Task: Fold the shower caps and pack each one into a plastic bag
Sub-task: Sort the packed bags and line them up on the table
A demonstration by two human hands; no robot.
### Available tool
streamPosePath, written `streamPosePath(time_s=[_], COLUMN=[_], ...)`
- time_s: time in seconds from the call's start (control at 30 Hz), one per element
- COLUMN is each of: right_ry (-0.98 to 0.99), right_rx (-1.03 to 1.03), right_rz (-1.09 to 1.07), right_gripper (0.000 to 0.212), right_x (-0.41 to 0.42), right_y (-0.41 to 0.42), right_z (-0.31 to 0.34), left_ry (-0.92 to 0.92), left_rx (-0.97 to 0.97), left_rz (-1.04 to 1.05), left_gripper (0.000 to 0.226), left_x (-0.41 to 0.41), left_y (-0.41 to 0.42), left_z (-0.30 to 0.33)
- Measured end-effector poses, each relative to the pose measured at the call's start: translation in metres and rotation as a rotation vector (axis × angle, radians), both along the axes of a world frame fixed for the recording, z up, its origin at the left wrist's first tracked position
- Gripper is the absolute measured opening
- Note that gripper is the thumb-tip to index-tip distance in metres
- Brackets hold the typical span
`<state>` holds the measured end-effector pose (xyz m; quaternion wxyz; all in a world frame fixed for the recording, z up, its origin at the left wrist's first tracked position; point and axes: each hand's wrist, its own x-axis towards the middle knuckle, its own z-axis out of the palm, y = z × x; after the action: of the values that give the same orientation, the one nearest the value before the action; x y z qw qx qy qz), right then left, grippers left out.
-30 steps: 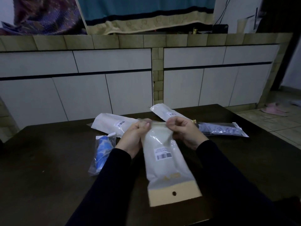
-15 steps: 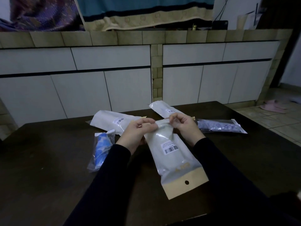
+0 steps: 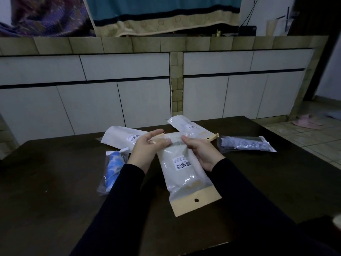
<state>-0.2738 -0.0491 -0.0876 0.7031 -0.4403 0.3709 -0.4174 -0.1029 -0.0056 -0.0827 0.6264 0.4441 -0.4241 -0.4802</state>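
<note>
Both hands are holding the white plastic bag [image 3: 184,169] at its far end, above the dark worktop [image 3: 55,182]; the left hand [image 3: 147,150] is cupping it with fingers loosely extended; the right hand [image 3: 201,152] is pinching its edge; a bagged blue shower cap [image 3: 113,169] is lying left; two white bags [image 3: 121,135] [image 3: 190,126] and a dark-patterned bag [image 3: 243,144] are lying farther off.

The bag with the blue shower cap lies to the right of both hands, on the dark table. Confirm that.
Wrong side. The head view shows the bag with the blue shower cap lying to the left of both hands, beside the left hand, on the dark table. The right hand is farther from it.
</note>
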Motion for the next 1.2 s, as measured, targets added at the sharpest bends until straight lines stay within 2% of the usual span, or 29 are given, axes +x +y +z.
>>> streamPosePath(time_s=[0.1,0.17,0.23,0.33,0.43,0.5,0.7,0.8,0.93,1.03,1.13,1.2], right_ry=[-0.055,-0.075,-0.011,0.113,0.160,0.144,0.062,0.062,0.011,0.023,0.044,0.030], right_rx=[0.040,0.043,-0.025,-0.163,-0.211,-0.182,-0.105,-0.087,-0.049,-0.128,-0.223,-0.222], right_rz=[-0.012,-0.043,-0.123,-0.227,-0.251,-0.237,-0.220,-0.231,-0.215,-0.267,-0.300,-0.245], right_gripper=[0.036,0.035,0.021,0.022,0.025,0.024,0.025,0.024,0.022,0.023,0.024,0.026], right_x=[0.001,0.004,0.008,0.012,0.011,0.009,0.010,0.011,0.009,0.010,0.015,0.014], right_y=[-0.002,-0.004,-0.004,-0.006,-0.009,-0.011,-0.011,-0.009,-0.010,-0.011,-0.011,-0.009], right_z=[0.003,0.001,0.000,-0.003,-0.004,-0.003,-0.004,-0.004,-0.003,-0.006,-0.007,-0.003], left_ry=[0.058,0.094,0.127,0.173,0.175,0.168,0.144,0.132,0.189,0.105,0.031,0.062], left_rx=[0.044,0.070,0.090,0.139,0.146,0.143,0.101,0.120,0.149,0.146,0.133,0.100], left_rz=[0.005,-0.006,-0.016,-0.009,0.014,-0.003,0.016,0.065,0.101,0.054,0.016,-0.027], left_gripper=[0.029,0.033,0.038,0.043,0.022,0.018,0.020,0.028,0.035,0.031,0.045,0.049], left_x=[-0.004,-0.004,-0.004,-0.003,-0.003,-0.003,-0.002,-0.004,-0.007,-0.005,-0.008,-0.011], left_y=[-0.003,-0.004,-0.004,-0.005,-0.007,-0.007,-0.008,-0.008,-0.009,-0.010,-0.006,-0.002], left_z=[-0.001,-0.002,-0.002,-0.002,0.000,-0.001,-0.005,-0.006,-0.009,-0.010,-0.009,-0.008])
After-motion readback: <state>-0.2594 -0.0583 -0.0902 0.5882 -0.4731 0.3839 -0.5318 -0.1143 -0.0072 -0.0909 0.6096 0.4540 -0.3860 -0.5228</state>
